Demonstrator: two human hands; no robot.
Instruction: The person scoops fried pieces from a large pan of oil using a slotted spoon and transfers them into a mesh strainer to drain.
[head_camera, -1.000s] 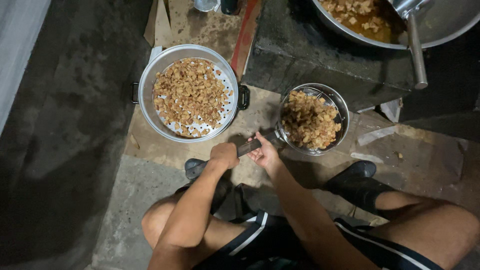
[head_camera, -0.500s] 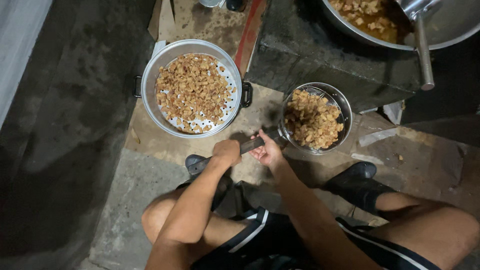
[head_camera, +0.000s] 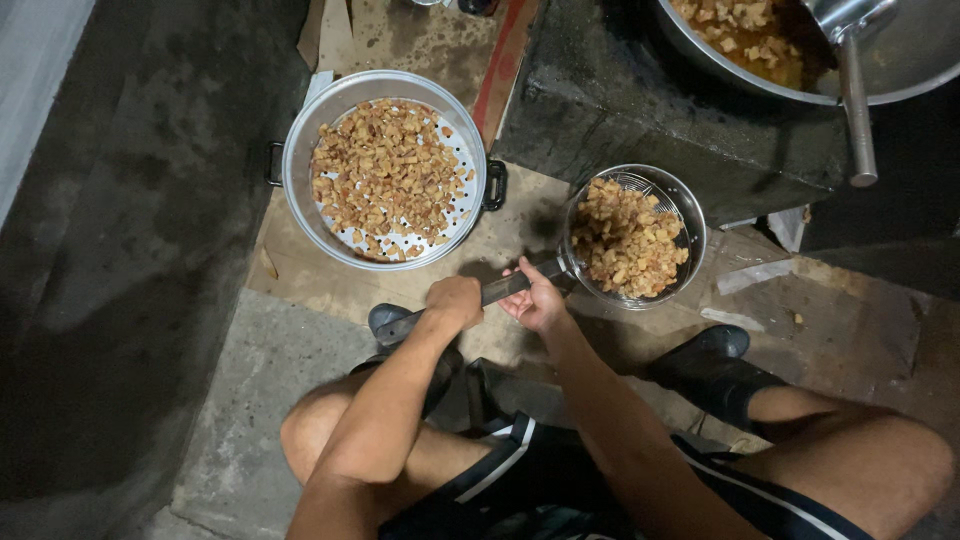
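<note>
Fingers of both my left hand (head_camera: 455, 300) and right hand (head_camera: 537, 303) wrap the strainer (head_camera: 632, 237) handle, its long axis running lower-left to upper-right, basket pointing away toward the wok (head_camera: 900, 60).

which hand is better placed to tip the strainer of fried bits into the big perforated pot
Right, probably. The right hand holds the handle next to the strainer basket, so it steers the tilt. The left hand holds farther back, toward the perforated pot, mainly as support.

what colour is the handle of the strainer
Dark grey, almost black handle, gripped by both hands; head view.
</note>
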